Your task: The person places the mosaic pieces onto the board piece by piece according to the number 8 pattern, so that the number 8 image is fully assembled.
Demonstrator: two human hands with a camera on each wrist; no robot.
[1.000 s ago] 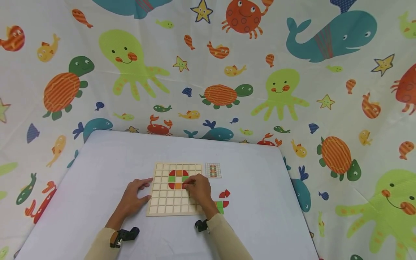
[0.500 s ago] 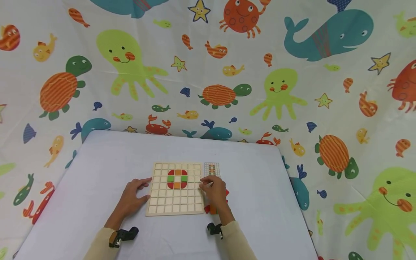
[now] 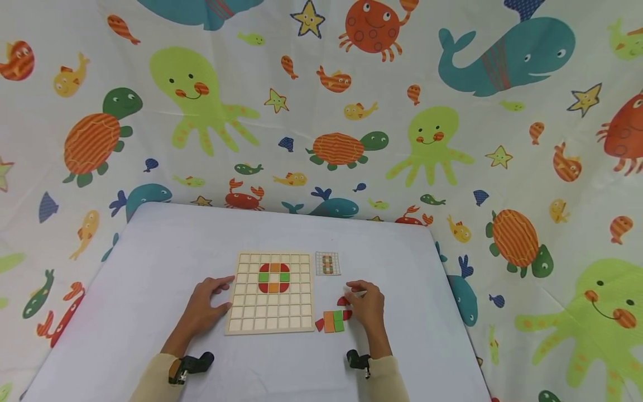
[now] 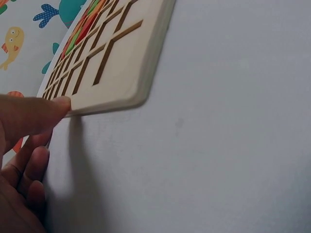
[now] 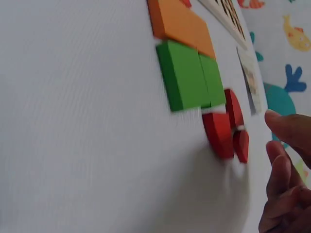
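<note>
My left hand [image 3: 202, 304] lies beside the square wooden grid board [image 3: 307, 321], thumb and fingertips against its left edge. In the left wrist view, a fingertip [image 4: 62, 103] meets the pale rim of the board. A ring of red, orange and green tiles [image 3: 273, 287] sits in the upper middle cells, around one bare cell. To the right of the board, my right hand [image 3: 369, 307] hovers next to the loose red quarter-round pieces [image 5: 222, 133]. In the right wrist view its thumb and fingers are apart with nothing between them.
Loose green tiles [image 5: 184, 75] and orange tiles [image 5: 182, 24] lie side by side near the board's lower right corner, with another red piece [image 3: 320, 324] beside them. A small printed pattern card [image 3: 327, 264] lies at the board's upper right. Behind the table hangs a sea-animal cloth [image 3: 311, 72].
My right hand has left the tile ring, where it was at the lower right red tile, and moved right across the board's edge to the loose pieces. The left hand has stayed put.
</note>
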